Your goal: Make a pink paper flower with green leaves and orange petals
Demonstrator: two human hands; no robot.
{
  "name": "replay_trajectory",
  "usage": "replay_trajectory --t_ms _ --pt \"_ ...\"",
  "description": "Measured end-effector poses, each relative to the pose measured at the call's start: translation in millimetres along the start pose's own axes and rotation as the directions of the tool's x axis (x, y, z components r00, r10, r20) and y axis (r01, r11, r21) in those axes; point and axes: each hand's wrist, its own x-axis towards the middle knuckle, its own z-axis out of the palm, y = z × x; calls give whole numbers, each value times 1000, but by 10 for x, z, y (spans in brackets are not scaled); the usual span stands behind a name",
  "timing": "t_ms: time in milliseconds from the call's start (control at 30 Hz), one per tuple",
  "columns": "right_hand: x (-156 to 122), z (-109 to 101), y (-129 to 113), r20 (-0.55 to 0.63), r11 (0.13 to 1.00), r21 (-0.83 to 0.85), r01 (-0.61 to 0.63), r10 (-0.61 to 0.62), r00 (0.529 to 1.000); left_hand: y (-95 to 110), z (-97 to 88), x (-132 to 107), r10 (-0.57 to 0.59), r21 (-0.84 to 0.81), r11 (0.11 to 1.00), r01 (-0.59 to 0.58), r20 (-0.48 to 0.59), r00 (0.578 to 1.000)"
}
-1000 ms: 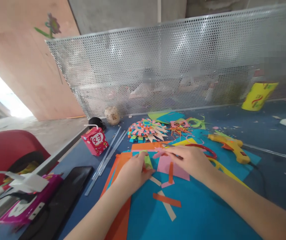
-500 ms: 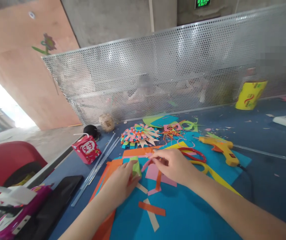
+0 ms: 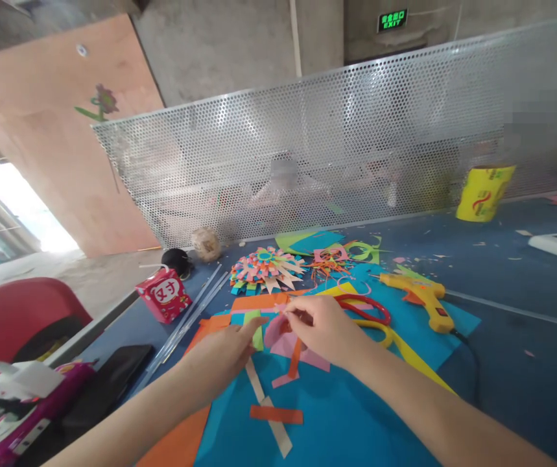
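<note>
My right hand (image 3: 324, 327) is closed, thumb and fingers pinching a curved pink paper strip (image 3: 274, 331) above the blue sheet (image 3: 356, 415). My left hand (image 3: 227, 353) sits just left of it, thumb stretched out apart from the fingers, with nothing visible in it. A light green paper piece (image 3: 257, 334) lies beside its thumb, partly covered. Under the pink strip is a flat pink paper piece (image 3: 314, 359). Nearer to me, an orange strip (image 3: 278, 415) crosses cream strips (image 3: 278, 438). Red-handled scissors (image 3: 373, 307) and yellow-handled scissors (image 3: 386, 331) lie beside my right hand, their blades hidden.
A layered paper flower (image 3: 266, 266) stands behind my hands. To the right lies a yellow glue gun (image 3: 419, 295) with its cord. Clear glue sticks (image 3: 190, 318), a red drink carton (image 3: 164, 295) and a black phone (image 3: 107, 383) are at left. A perforated metal screen (image 3: 259, 188) borders the table.
My left hand has drawn back to the left, uncovering more of the cream strip and leaving the green paper lying. The right hand keeps its pinch; the pink strip now curves more broadly.
</note>
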Motion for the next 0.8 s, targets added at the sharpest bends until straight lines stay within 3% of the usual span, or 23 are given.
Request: replay_trajectory --t_ms 67,100,167,233,333,400,600,800 --pt "7 -5 4 12 997 73 -32 31 999 58 -155 8 0 34 999 -4 114 993" --pt "10 -5 11 21 992 115 -48 46 999 69 -226 18 -6 15 1000 5 94 996" --pt "16 1 36 36 977 195 -84 78 996 47 -329 48 -37 -66 997 34 -49 998" --pt "20 6 64 40 958 259 -122 115 993 -22 -365 82 -106 -270 960 67 -131 986" --pt "23 6 84 51 938 308 -157 148 988 -167 -294 125 -212 -607 788 102 -113 971" --pt "25 3 83 67 932 321 -171 158 985 -270 -187 143 -259 -735 669 116 -85 962" --pt "18 41 131 110 913 301 -276 254 961 -447 121 132 -333 -843 518 143 -45 942" --pt "13 113 215 124 910 261 -323 301 946 -361 146 78 -314 -887 445 127 -21 949"
